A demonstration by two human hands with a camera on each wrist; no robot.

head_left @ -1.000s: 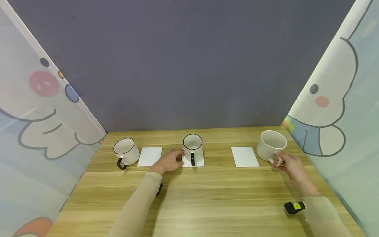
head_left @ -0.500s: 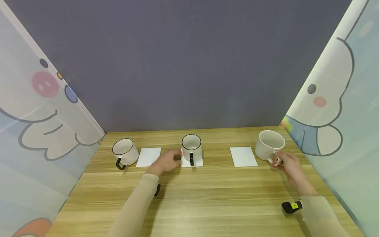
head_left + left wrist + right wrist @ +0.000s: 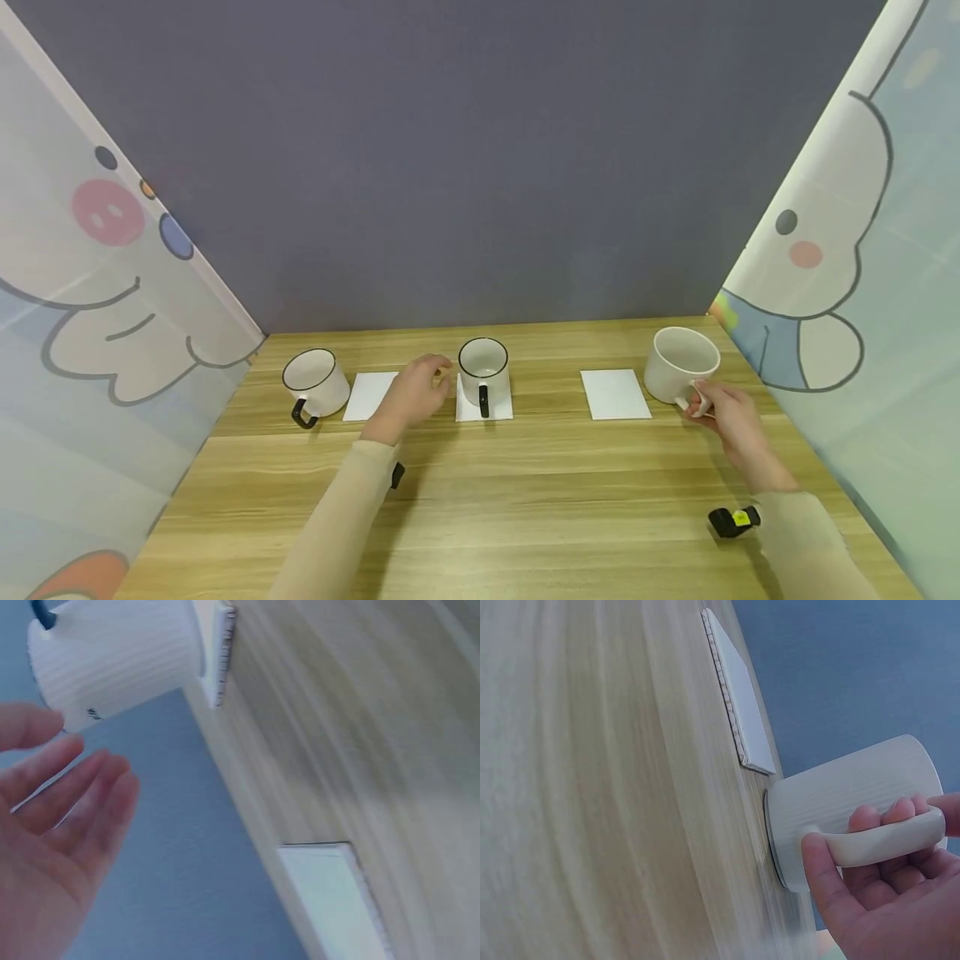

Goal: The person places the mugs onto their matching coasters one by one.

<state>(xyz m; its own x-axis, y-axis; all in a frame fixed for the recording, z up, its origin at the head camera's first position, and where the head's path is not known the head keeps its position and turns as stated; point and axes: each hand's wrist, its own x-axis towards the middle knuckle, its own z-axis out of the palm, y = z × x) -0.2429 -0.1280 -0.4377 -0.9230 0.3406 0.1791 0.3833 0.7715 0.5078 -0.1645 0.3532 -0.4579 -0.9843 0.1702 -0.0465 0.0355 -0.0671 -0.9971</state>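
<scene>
In the head view, a white mug with a black rim and black handle [image 3: 483,371] stands on the middle white square pad [image 3: 505,408]. My left hand [image 3: 414,392] hovers just left of it, apart from the mug, fingers loosely bent around nothing; the left wrist view shows the palm [image 3: 45,885] beside the mug's wall [image 3: 120,660]. At the right, my right hand [image 3: 738,421] grips the handle of an all-white mug [image 3: 678,367]. Fingers pass through that handle [image 3: 885,844] in the right wrist view, and the mug's base is at the wooden table.
Another black-handled white mug [image 3: 318,387] stands at the far left, beside a white pad [image 3: 365,398] partly behind my left hand. A third pad [image 3: 615,394] lies left of the all-white mug. A grey panel [image 3: 480,167] rises behind the wooden table [image 3: 510,517].
My left hand has drawn back leftward and upward from the middle mug, its fingers coming away from it. The right hand keeps its grip on the all-white mug's handle. The view has shifted slightly.
</scene>
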